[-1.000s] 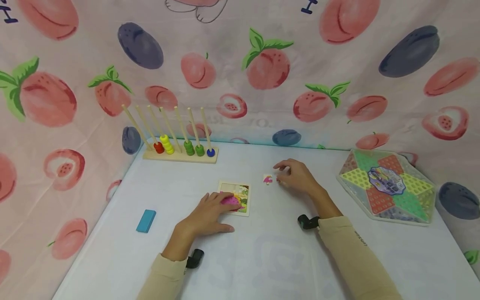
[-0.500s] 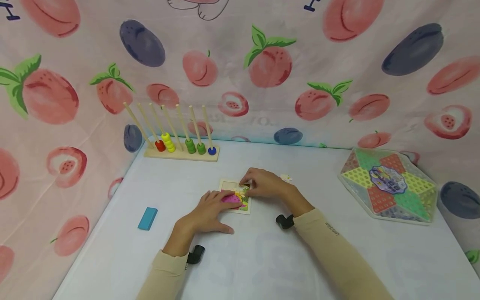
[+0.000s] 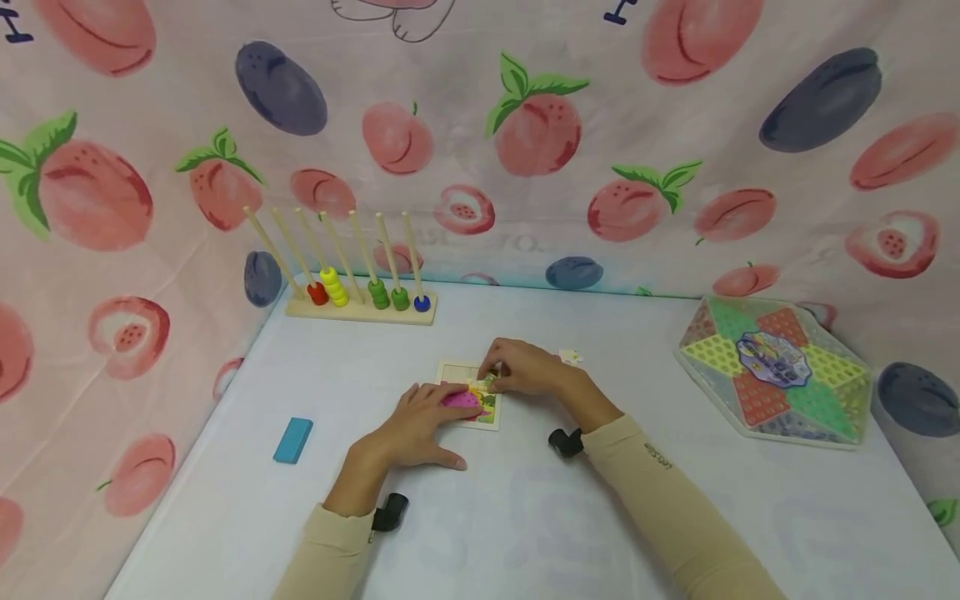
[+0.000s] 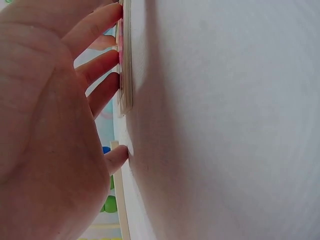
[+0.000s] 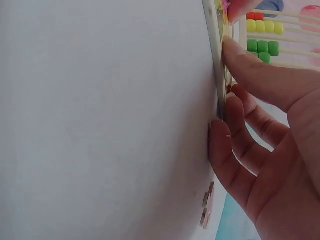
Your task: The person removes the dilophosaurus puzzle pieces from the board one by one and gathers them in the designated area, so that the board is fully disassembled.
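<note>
A small wooden jigsaw puzzle (image 3: 487, 425) with a pale frame and a pink and green picture lies in the middle of the table. Straight fingers of my left hand (image 3: 416, 429) rest on its left part; in the left wrist view they touch the board (image 4: 127, 95). At the upper right corner my right hand (image 3: 528, 367) pinches a puzzle piece against the board, mostly hidden by the fingers. The right wrist view shows the thumb (image 5: 250, 67) on the puzzle's face. Loose puzzle pieces (image 3: 572, 357) lie behind the right wrist, partly covered.
A bead abacus (image 3: 360, 310) with upright rods stands at the back left. Nearer, a blue block (image 3: 292, 440) lies on the left side. A hexagonal plastic box (image 3: 776, 371) sits on the right. Fruit-print cloth (image 3: 465, 100) hangs behind the table.
My right hand has moved left from the loose pieces to the puzzle's upper right corner, then shifted only slightly. The left hand has stayed on the puzzle.
</note>
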Action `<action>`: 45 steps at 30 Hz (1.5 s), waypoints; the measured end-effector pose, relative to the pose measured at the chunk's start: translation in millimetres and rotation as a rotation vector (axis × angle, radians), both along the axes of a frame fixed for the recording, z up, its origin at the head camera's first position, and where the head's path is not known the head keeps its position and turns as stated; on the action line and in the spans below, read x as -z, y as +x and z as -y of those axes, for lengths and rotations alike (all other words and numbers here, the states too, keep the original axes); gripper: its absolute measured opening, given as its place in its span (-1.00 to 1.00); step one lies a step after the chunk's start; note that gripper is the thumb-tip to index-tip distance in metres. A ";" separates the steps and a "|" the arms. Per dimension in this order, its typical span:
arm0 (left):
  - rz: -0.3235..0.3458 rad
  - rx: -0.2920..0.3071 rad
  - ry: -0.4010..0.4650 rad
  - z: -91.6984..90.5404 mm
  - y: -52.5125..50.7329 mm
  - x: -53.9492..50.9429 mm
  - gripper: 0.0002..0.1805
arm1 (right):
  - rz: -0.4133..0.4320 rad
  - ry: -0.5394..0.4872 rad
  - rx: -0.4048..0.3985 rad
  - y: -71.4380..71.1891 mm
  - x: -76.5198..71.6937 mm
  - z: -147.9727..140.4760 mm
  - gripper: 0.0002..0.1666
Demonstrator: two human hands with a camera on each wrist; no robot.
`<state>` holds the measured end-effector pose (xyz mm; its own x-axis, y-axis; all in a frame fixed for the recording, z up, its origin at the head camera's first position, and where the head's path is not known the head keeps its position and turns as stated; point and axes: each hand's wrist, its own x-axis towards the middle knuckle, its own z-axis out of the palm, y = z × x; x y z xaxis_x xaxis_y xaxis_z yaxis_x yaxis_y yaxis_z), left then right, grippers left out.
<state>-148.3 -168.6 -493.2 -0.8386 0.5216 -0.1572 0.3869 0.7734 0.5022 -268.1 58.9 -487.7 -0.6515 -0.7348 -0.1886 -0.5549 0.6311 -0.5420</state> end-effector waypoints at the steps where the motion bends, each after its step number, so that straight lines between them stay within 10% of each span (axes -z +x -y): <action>1: 0.001 -0.001 0.001 -0.2 0.3 -0.1 -0.15 | 0.002 0.002 0.002 0.2 0.0 0.1 -0.77; 29: -0.005 -0.001 -0.009 -0.1 -0.1 0.5 -0.15 | -0.112 -0.094 0.014 9.3 2.6 3.1 -0.77; 45: 0.013 -0.012 -0.020 -0.8 0.2 1.0 -0.16 | 0.115 -0.379 0.285 0.7 -15.7 -55.7 -0.63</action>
<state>-148.2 -167.8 -494.2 -0.8428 0.5078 -0.1782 0.3709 0.7880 0.4915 -267.4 114.6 -472.0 -0.8276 -0.5607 -0.0243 -0.3118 0.4954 -0.8108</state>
